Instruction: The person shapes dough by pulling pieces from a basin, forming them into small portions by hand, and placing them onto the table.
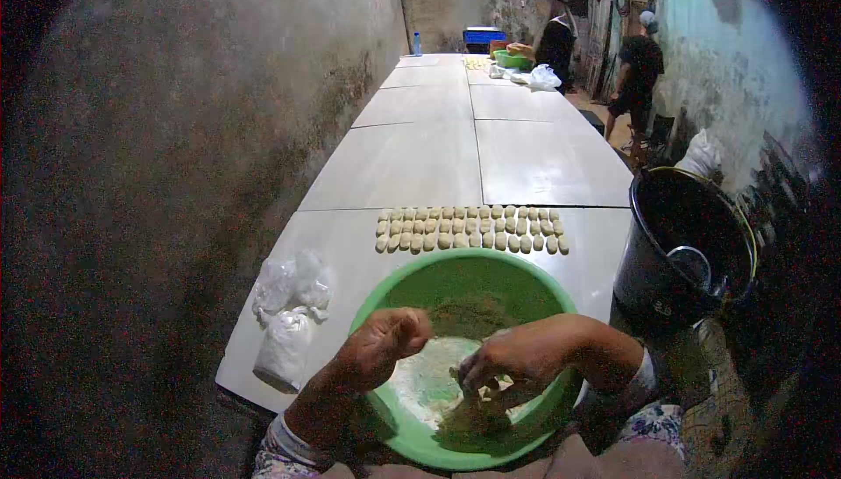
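Bare, stained walls (pixel 193 172) flank your long, pale tiled table (pixel 394 163). At its near end sits your green basin (pixel 420 286), the dough (pixel 473 422) low on its near side, with no clear long axis. Your right hand (pixel 508 361) reaches down-left to it, half curled; its grip is unclear. Your left hand (pixel 390 343) is raised, nearly closed, contents hidden. Beyond, rows of small dough pieces (pixel 471 227) point lengthwise away from you.
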A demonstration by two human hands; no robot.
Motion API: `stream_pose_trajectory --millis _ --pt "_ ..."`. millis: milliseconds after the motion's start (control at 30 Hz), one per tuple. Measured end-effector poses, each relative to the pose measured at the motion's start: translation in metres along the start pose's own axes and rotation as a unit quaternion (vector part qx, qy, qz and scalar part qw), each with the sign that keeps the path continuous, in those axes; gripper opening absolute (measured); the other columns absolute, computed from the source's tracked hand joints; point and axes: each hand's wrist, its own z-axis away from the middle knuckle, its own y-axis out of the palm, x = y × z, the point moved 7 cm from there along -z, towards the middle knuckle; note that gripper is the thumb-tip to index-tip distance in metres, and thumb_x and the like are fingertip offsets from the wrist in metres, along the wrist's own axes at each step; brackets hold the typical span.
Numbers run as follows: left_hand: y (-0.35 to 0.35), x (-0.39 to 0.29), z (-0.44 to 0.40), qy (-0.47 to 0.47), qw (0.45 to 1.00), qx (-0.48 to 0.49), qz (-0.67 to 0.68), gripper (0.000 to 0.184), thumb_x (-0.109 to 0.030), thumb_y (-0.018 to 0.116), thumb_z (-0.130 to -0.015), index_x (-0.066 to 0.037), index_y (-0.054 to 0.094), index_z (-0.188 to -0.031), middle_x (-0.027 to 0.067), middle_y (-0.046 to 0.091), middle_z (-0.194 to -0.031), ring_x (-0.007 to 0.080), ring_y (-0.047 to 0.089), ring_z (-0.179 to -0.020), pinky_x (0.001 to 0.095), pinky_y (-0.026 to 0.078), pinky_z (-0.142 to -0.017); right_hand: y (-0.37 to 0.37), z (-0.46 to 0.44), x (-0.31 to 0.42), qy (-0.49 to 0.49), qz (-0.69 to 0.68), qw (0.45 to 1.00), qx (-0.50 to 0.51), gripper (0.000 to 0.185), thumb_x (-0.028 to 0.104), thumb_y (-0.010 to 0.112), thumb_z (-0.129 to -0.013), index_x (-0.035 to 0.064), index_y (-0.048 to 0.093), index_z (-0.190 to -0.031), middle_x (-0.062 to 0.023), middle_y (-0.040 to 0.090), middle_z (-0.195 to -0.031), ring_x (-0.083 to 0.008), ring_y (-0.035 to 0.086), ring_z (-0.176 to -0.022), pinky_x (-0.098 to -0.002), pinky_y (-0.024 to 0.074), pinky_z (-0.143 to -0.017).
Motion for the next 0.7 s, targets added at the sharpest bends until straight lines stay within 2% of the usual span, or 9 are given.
stream_pose_trajectory --millis 133,267,367,433,467,500,533,633,700 --pt "-0.015 0.007 0.001 -0.005 0.993 -0.105 -0.05 0.054 -0.056 0.034 -0.093 -0.009 0.038 -0.065 -0.0057 0.027 -0.057 0.0072 0.023 -0.051 0.0239 0.021 -0.049 0.004 0.001 -0.008 0.066 0.042 0.997 0.019 0.019 0.015 0.06 -0.082 0.0013 0.059 -0.094 -0.0157 0.057 -0.088 -0.0319 0.058 -0.082 -0.04 0.0458 -0.072" --pt "-0.012 0.012 -0.002 -0.002 0.998 -0.067 -0.011 0.053 -0.055 0.034 -0.093 -0.009 0.039 -0.068 -0.0054 0.03 -0.059 0.0064 0.024 -0.053 0.0243 0.022 -0.049 -0.001 -0.001 -0.005 0.072 0.073 0.995 -0.009 0.019 0.016 0.06 -0.083 0.0026 0.059 -0.097 -0.0151 0.058 -0.088 -0.0301 0.059 -0.08 -0.0395 0.0465 -0.07" --pt "-0.008 0.014 -0.008 -0.006 0.999 -0.041 0.033 0.047 -0.05 0.037 -0.095 -0.006 0.047 -0.078 -0.0039 0.037 -0.064 0.0066 0.032 -0.056 0.0235 0.03 -0.052 -0.01 -0.001 0.0 0.075 0.05 0.993 -0.072 0.018 0.014 0.06 -0.083 0.0039 0.059 -0.097 -0.0132 0.059 -0.086 -0.0287 0.06 -0.078 -0.039 0.0467 -0.068" --pt "0.006 0.012 -0.008 -0.096 0.994 -0.029 -0.051 0.038 -0.039 0.041 -0.097 -0.003 0.052 -0.096 -0.0013 0.046 -0.072 0.0075 0.042 -0.065 0.0229 0.039 -0.061 -0.016 0.0 0.001 0.104 0.05 0.989 -0.089 0.016 0.012 0.06 -0.082 0.0047 0.059 -0.096 -0.0118 0.06 -0.082 -0.0275 0.06 -0.075 -0.0378 0.0468 -0.067" --pt "0.014 -0.002 -0.007 -0.098 0.991 -0.003 -0.091 0.03 -0.028 0.044 -0.097 -0.001 0.054 -0.106 0.0004 0.051 -0.079 0.0091 0.047 -0.072 0.0228 0.042 -0.069 -0.023 0.001 0.001 0.077 0.09 0.982 -0.145 0.014 0.012 0.061 -0.082 0.0047 0.06 -0.094 -0.0119 0.059 -0.08 -0.0269 0.06 -0.073 -0.0373 0.0467 -0.065" --pt "0.014 -0.002 -0.007 -0.096 0.991 -0.003 -0.09 0.03 -0.028 0.044 -0.097 -0.001 0.054 -0.106 0.0004 0.051 -0.079 0.0091 0.047 -0.072 0.0228 0.042 -0.069 -0.031 0.003 0.006 0.05 0.129 0.97 -0.2 0.013 0.012 0.062 -0.082 0.0047 0.06 -0.092 -0.0121 0.059 -0.078 -0.0264 0.059 -0.07 -0.0369 0.0465 -0.064" --pt "0.013 -0.002 -0.008 -0.079 0.992 0.0 -0.094 0.029 -0.026 0.044 -0.097 -0.001 0.054 -0.105 0.0005 0.052 -0.079 0.0088 0.047 -0.072 0.0229 0.042 -0.069 -0.035 0.006 0.005 0.099 0.125 0.962 -0.22 0.011 0.011 0.064 -0.08 0.0027 0.058 -0.084 -0.0124 0.057 -0.073 -0.0263 0.058 -0.065 -0.0364 0.0454 -0.059" --pt "0.006 0.004 -0.008 -0.059 0.993 -0.016 -0.106 0.026 -0.026 0.044 -0.097 -0.003 0.056 -0.1 0.0005 0.053 -0.08 0.0083 0.046 -0.071 0.0235 0.042 -0.068 -0.045 0.008 0.015 0.085 0.112 0.944 -0.3 0.014 0.011 0.065 -0.078 0.0027 0.054 -0.078 -0.0118 0.055 -0.069 -0.0263 0.056 -0.06 -0.0361 0.0441 -0.055" --pt "0.002 0.007 -0.008 -0.052 0.993 -0.021 -0.108 0.027 -0.028 0.043 -0.097 -0.004 0.055 -0.093 0.0001 0.05 -0.075 0.0086 0.044 -0.068 0.0243 0.041 -0.065 -0.046 0.009 0.006 0.13 0.148 0.928 -0.316 0.012 0.012 0.063 -0.079 0.0061 0.054 -0.085 -0.0135 0.059 -0.075 -0.0305 0.061 -0.068 -0.0379 0.0482 -0.058"
